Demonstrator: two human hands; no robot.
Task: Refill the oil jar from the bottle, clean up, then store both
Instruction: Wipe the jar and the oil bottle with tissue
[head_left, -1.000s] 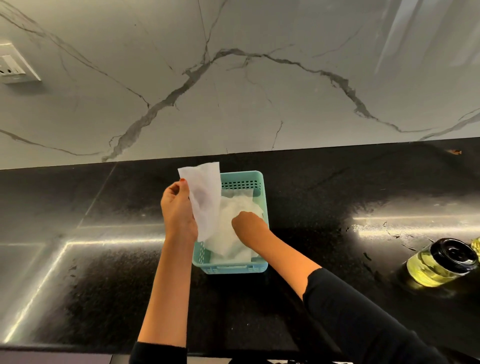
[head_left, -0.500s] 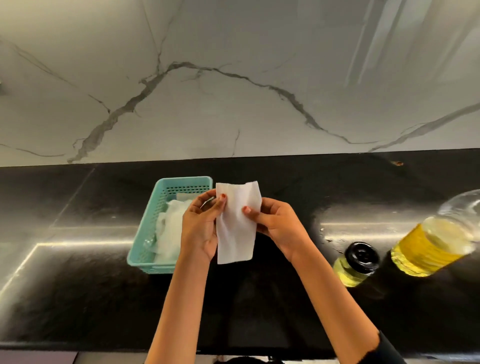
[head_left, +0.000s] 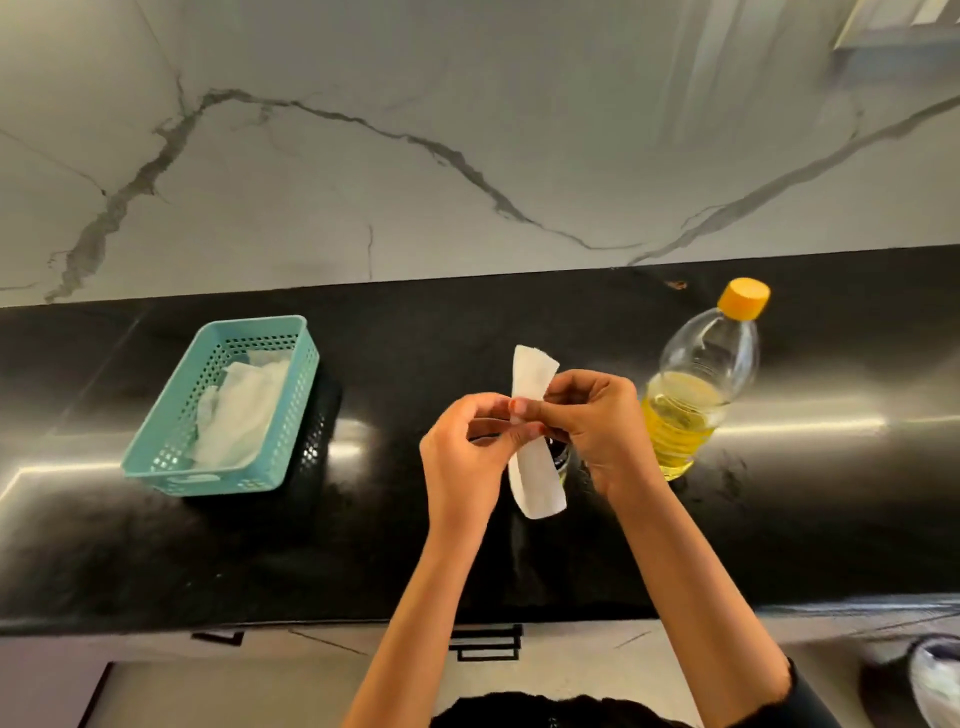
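Head view.

A: What are the two hands doing?

B: Both are lifted above the glossy black stone countertop, very close together. The left hand and the right hand each pinch the folded white paper tissue near its middle, with fingertips and thumbs pressed on it. The tissue is a narrow strip, almost upright. One end rises above the fingers and the other end hangs under them.

A: And where is the oil?

B: The clear plastic oil bottle with the yellow cap stands on its base on the countertop, just to the right of the right hand. No hand touches it. The cap is on, and yellow oil fills about the lower half.

A: And the jar?

B: The dark-topped oil jar is mostly hidden behind the hands and the tissue. Only a small dark piece shows between the tissue and the right palm, so I cannot tell if it is closed.

A: Is something else on the counter?

B: Yes. At the left, well apart from the hands, a teal perforated plastic basket sits with crumpled white tissues inside. Behind the counter is a white marble wall with grey veins. Under the front edge there is a black drawer handle.
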